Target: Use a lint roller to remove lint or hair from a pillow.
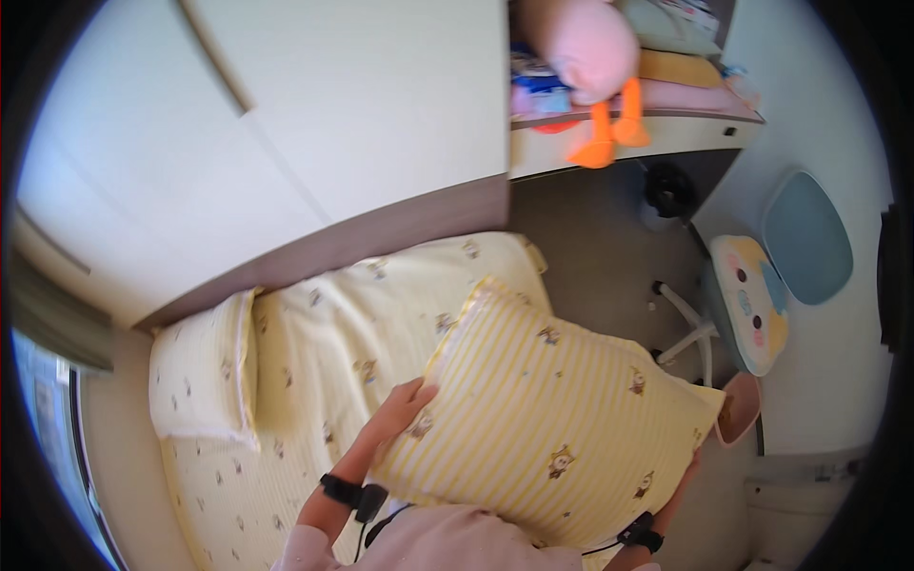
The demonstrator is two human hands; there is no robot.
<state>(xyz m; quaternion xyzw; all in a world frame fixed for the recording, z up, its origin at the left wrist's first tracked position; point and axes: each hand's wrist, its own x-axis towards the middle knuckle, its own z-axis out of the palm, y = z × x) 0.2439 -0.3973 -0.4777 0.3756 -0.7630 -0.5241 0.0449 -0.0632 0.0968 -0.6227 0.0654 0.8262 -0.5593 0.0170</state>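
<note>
Between my two hands I hold a pillow (552,419) with yellow and white stripes and small cartoon bears, tilted in front of my body. My left hand (407,404) grips its left edge, the thumb on top and the other fingers partly hidden beneath. At the right edge my right hand (692,466) shows only in part, with most of its fingers behind the pillow. Under and beyond the pillow lies a bed with a matching cream sheet (333,333). A second pillow (202,369) of the same pattern rests at the bed's left end.
White cabinets (362,105) stand along the bed's far side. A desk (685,133) at the back holds a pink plush toy (590,48) with orange feet. To the right are a swivel chair (747,295), a black-lined bin (666,195) and a pink bin (741,411).
</note>
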